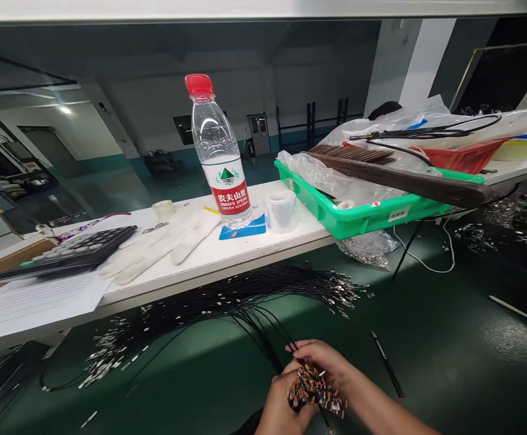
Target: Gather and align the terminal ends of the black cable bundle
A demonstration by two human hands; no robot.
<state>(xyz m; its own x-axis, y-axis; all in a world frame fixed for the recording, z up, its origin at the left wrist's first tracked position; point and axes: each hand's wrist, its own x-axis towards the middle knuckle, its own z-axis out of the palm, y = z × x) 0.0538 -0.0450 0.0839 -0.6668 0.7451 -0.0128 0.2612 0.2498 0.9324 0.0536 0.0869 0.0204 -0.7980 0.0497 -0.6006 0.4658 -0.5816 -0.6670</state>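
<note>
At the frame's bottom centre, the left hand [280, 400] grips a bundle of black cables [307, 386], the right hand [329, 364] closed around it too (fingers partly hidden); best held snugly, tips level.

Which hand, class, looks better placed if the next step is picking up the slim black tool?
Probably the right hand: both hands are at the cable bundle, but in this view the right one lies nearer the slim black tool, while the left hand is farther across.
</note>
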